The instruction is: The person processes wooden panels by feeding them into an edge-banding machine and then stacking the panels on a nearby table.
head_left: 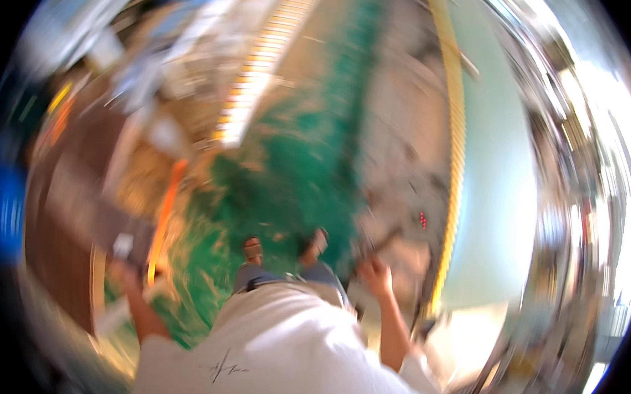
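Note:
The whole view is smeared by motion. My left hand (pixel 126 274) reaches out to the left, at the lower end of a dark brown-grey flat piece (pixel 118 226) with a small white patch on it. Blur hides its fingers, so whether it grips that piece or is only beside it is unclear. On the other side, my right hand (pixel 375 275) hangs beside my hip, near the base of a long pale-topped table (pixel 490 206). Its fingers look partly bent but are smeared, and no held thing can be made out.
Under my feet lies a worn green floor (pixel 289 160). The table's yellow edge strip (pixel 453 176) runs along my right. A long white piece with yellow markings (pixel 254 72) stands ahead, and brown panels (pixel 63 255) with an orange strip (pixel 166 214) are at my left.

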`<state>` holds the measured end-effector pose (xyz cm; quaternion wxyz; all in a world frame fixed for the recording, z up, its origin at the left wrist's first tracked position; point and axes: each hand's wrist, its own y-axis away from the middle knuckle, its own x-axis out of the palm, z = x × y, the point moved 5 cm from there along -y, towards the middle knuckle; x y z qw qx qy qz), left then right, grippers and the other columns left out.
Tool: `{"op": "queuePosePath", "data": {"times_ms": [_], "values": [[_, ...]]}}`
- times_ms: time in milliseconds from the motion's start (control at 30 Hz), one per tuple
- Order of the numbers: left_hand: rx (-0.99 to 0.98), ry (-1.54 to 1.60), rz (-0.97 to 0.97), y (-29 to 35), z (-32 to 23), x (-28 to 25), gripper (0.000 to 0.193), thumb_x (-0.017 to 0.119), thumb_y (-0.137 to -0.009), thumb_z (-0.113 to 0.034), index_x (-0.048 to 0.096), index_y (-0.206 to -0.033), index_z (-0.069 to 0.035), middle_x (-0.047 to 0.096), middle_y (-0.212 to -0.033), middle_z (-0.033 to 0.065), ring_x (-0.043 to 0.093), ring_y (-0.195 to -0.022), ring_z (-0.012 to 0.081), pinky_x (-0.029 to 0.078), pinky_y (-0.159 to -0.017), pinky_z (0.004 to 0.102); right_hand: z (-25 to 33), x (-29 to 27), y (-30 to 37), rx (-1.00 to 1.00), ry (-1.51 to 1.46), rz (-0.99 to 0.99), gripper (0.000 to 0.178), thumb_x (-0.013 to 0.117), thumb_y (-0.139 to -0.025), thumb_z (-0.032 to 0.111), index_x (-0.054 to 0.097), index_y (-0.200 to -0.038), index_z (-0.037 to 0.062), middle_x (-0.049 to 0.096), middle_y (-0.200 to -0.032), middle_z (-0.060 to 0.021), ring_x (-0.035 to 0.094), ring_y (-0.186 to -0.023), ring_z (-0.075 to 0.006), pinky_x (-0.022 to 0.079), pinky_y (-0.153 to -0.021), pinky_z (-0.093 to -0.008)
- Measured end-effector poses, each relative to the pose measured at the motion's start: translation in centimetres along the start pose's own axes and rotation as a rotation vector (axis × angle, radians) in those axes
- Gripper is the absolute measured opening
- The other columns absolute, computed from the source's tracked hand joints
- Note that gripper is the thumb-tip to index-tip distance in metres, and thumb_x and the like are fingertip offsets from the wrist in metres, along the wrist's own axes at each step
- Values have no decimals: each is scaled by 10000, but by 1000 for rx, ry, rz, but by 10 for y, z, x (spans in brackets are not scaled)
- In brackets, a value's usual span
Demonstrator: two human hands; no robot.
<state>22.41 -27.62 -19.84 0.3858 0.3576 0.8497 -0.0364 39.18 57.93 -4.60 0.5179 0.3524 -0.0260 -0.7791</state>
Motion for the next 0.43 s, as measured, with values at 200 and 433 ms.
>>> {"op": "queuePosePath", "data": {"times_ms": [200,433], "values": [[90,-548,-400,-71,-101,-67,456,511,-959,-260,518,-1273,71,567,-1244,269,557,-1101,320,468,-961,444,-93,-78,121,231,-298,-634,249,585,-974,203,683,-1037,-17,712,-853,-87,670,-722,-152,519,-639,-299],[170,-331,-509,62,-237,-34,462,639,-855,-485,768,-1002,-66,647,-1227,249,642,-952,447,530,-791,572,-261,-144,281,704,-1057,-1427,416,599,-972,277,509,-1294,30,679,-1067,-150,686,-785,-229,566,-644,-318]]}}
